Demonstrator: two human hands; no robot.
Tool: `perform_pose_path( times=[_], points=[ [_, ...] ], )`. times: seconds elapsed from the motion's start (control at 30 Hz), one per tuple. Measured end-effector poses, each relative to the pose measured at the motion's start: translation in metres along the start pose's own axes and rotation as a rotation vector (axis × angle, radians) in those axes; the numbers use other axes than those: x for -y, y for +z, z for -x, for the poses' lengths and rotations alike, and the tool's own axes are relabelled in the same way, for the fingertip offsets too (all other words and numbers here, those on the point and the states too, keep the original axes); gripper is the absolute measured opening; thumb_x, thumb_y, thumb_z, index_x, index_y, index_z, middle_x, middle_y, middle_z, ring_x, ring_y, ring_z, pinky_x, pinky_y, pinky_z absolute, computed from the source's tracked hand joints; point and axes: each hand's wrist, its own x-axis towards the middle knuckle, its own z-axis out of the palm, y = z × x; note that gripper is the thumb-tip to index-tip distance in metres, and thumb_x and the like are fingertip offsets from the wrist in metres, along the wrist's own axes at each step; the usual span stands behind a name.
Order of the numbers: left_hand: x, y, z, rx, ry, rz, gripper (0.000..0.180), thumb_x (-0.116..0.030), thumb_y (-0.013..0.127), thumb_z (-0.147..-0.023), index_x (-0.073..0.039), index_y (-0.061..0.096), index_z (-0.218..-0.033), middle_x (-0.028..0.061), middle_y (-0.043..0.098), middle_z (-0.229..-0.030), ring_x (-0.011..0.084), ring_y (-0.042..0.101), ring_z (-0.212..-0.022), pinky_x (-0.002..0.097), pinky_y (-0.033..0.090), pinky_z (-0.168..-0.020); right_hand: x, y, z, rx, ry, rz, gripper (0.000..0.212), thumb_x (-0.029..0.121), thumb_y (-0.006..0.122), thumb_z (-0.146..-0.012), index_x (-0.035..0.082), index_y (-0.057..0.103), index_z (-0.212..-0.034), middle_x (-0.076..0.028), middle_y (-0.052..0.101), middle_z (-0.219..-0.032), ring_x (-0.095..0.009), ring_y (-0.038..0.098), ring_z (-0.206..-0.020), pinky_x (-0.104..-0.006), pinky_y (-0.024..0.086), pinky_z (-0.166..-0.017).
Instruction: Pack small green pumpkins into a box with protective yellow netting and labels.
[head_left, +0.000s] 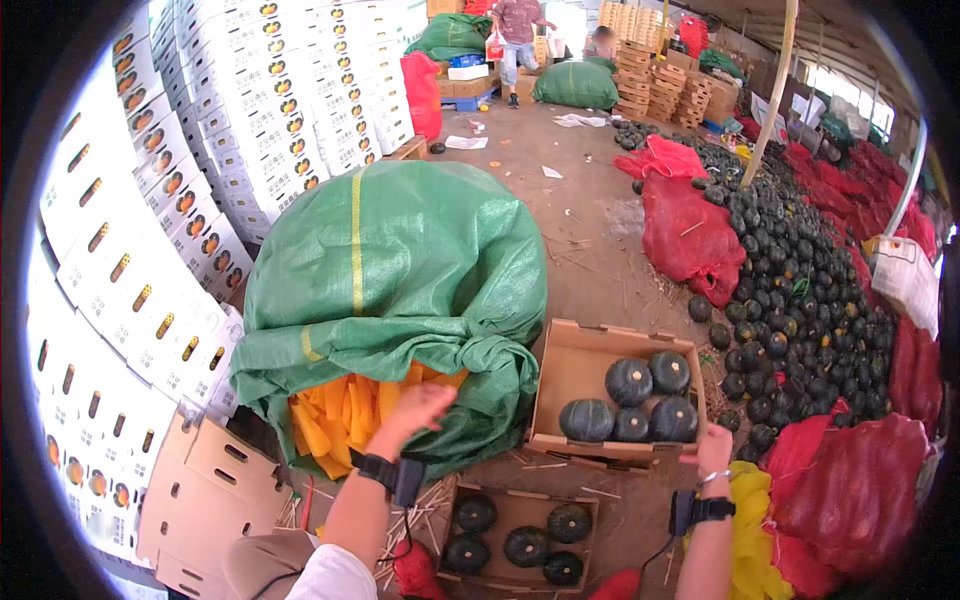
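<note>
My left hand [420,407] is over the mouth of a big green woven sack [400,250], its fingers stretched to the right and apparently empty. Inside the sack's mouth lie several orange-yellow strips [335,415], perhaps foam sleeves. At the front right corner of an open cardboard box [570,355] is my right hand [712,452], thumb out toward the box; whether it touches is unclear. Several dark green pumpkins [630,382] sit in that box. Closer to me, a second cardboard box [520,495] holds more dark green pumpkins [526,546]. Both wrists carry black straps.
White printed cartons [270,110] are stacked high along the left. A large heap of dark pumpkins [790,310] covers the right, with red mesh sacks [690,235] around it. A yellow mesh bag [755,540] lies by my right forearm. Far back, a person [518,40] stands.
</note>
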Motion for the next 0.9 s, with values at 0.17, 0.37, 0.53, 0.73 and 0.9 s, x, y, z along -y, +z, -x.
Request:
perform_pose_path(
  times=[0.17, 0.37, 0.53, 0.73, 0.9],
  points=[
    [-0.017, 0.146, 0.016, 0.225, 0.275, 0.132, 0.074, -0.046, 0.049, -0.081, 0.0, 0.021, -0.131, 0.0172, 0.048, -0.117, 0.0259, 0.051, -0.101, 0.0345, 0.045, -0.078, 0.025, 0.015, -0.026, 0.041, -0.024, 0.022, 0.028, -0.002, 0.035, -0.081, -0.004, 0.059, -0.095, -0.008, 0.054, -0.075, -0.024, 0.058, -0.055, -0.0355, 0.054, -0.042],
    [-0.076, 0.153, -0.007, 0.025, 0.261, -0.362, 0.078, -0.048, 0.046, -0.081, 0.008, 0.019, -0.128, 0.0296, 0.051, -0.104, 0.0396, 0.051, -0.096, 0.0401, 0.042, -0.081, 0.021, 0.011, -0.054, -0.121, -0.216, 0.219, 0.028, 0.001, 0.037, -0.08, -0.001, 0.057, -0.099, -0.006, 0.05, -0.066, -0.018, 0.051, -0.046, -0.0321, 0.051, -0.038],
    [-0.012, 0.122, -0.018, 0.063, 0.361, -0.115, 0.057, -0.037, 0.05, -0.082, 0.005, 0.038, -0.118, 0.0212, 0.059, -0.095, 0.0298, 0.06, -0.081, 0.0345, 0.048, -0.069, -0.023, 0.017, -0.048, -0.009, -0.043, -0.068, 0.026, 0.017, 0.043, -0.085, 0.005, 0.049, -0.107, -0.002, 0.049, -0.087, -0.015, 0.052, -0.07, -0.0327, 0.052, -0.049],
    [0.015, -0.027, -0.03, -0.86, 0.457, -0.632, 0.045, -0.037, 0.065, -0.069, -0.002, 0.056, -0.096, 0.017, 0.06, -0.093, 0.0392, 0.055, -0.083, 0.0472, 0.044, -0.071, -0.03, 0.018, 0.036, -0.213, -0.212, -0.193, 0.034, 0.023, 0.05, -0.084, 0.003, 0.048, -0.112, -0.004, 0.053, -0.101, -0.014, 0.052, -0.087, -0.0281, 0.05, -0.056],
    [0.069, -0.039, -0.063, -0.674, 0.135, -1.173, 0.076, -0.033, 0.065, -0.067, -0.005, 0.03, -0.128, 0.0191, 0.032, -0.131, 0.034, 0.031, -0.119, 0.0383, 0.025, -0.1, -0.023, 0.063, 0.158, 0.322, 0.156, -0.362, 0.026, 0.014, 0.049, -0.085, 0.002, 0.052, -0.108, -0.008, 0.06, -0.088, -0.015, 0.058, -0.077, -0.0249, 0.049, -0.067]
  ],
)
